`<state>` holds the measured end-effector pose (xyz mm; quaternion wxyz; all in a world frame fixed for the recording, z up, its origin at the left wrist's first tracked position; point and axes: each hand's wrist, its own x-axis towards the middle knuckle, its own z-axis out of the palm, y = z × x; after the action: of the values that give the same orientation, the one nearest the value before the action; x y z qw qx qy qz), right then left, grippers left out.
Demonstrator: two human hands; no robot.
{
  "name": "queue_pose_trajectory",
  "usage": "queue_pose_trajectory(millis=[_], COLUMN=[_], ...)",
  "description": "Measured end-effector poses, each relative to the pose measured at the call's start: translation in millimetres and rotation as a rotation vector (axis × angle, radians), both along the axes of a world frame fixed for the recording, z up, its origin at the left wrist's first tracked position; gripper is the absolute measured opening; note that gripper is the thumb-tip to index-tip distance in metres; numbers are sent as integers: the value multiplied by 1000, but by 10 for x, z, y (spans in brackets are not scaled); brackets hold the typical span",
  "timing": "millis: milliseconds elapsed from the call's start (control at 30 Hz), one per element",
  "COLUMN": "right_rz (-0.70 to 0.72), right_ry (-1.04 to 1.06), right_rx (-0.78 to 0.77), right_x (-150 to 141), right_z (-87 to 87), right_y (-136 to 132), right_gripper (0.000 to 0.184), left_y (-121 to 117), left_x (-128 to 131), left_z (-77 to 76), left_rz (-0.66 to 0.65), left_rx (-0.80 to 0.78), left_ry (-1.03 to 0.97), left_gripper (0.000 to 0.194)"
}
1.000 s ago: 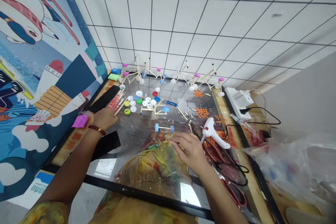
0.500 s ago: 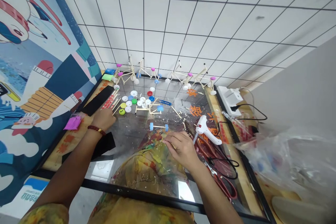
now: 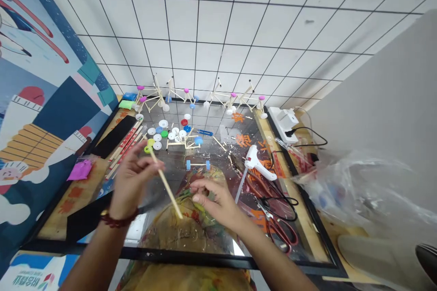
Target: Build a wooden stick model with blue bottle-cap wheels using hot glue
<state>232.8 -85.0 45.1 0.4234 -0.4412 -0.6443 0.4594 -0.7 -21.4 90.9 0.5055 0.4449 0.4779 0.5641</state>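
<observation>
the pale stick (image 3: 167, 188) is pinched near its upper end by the fingers of the left hand (image 3: 129, 184), slanting down near the right hand (image 3: 218, 201), its fingers parted slightly, seemingly empty; likely light, stiff, snappable, best gripped mid-length.

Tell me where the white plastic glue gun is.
In the head view, the white glue gun lies on the right side of the glossy tabletop, between the right hand and the white power strip.

Green Chinese lettering, blurred, and a small word seemingly "COMPANY" on a blue-and-white printed sheet (image 3: 51, 266), near left, orange Chinese characters, unclear, on the clear-topped table (image 3: 218, 163), right.
</observation>
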Motion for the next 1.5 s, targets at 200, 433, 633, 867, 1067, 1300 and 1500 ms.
queue_pose_trajectory(millis=[200,433,633,867,1067,1300,1500], right_rz=[225,281,276,149,-470,-541,-502], right_ry=[182,111,108,-293,-837,-905,-1228], right_rx=[-405,-565,-583,-106,29,-62,-199], right_x=[-164,-256,-273,92,986,1243,645], right_z=[-144,-176,-255,167,267,126,43], right_y=[-60,-113,-111,-46,-293,-607,-345], right_gripper=[36,36,42,24,19,20,34], left_y=[-305,-173,194,276,118,-16,-52], left_x=[542,475,501,516,574,652,675], left_z=[-353,-414,-280,-380,-565,-712,-742], left_rz=[-67,1,-52,-251,-326,-486,-495], left_rx=[-168,-250,-321,-582,-662,-691,-675], left_ry=[-185,-395,-472,-723,-669,-623,-578], left_gripper=[85,33,29,15,20,25,33])
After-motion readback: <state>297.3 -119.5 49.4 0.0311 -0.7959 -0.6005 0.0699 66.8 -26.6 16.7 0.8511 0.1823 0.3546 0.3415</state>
